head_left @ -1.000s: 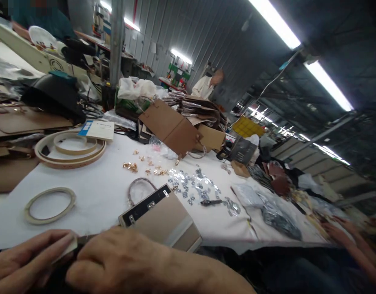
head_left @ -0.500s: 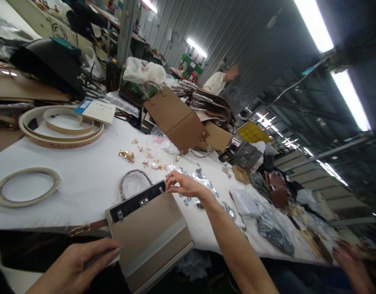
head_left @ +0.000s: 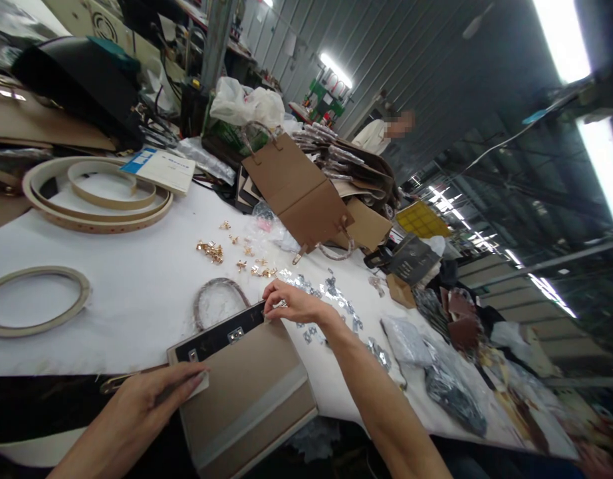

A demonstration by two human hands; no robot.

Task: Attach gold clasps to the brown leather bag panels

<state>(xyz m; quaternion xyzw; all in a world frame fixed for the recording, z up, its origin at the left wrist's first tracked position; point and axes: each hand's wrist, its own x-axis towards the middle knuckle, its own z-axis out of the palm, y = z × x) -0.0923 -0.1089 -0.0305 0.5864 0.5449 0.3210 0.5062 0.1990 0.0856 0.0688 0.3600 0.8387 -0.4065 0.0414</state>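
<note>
A tan handbag (head_left: 246, 392) with a black top band and metal fittings lies at the near edge of the white table (head_left: 137, 293). My left hand (head_left: 151, 399) rests on its near left corner, fingers closed over the edge. My right hand (head_left: 291, 303) reaches across to the bag's far top corner and pinches a small silver piece there. Several silver plastic-wrapped fittings (head_left: 331, 299) lie just beyond that hand. Small gold fittings (head_left: 237, 256) are scattered further back.
Tape rolls (head_left: 34, 299) and large tan rings (head_left: 94, 199) lie at the left. An open brown bag (head_left: 301, 193) and stacked pieces stand behind. Dark plastic packets (head_left: 446, 379) lie at the right. A person (head_left: 381, 133) stands in the background.
My right hand left the near edge a second ago and reached to the bag's far corner, where it stays. My left hand shifted up onto the bag's near corner.
</note>
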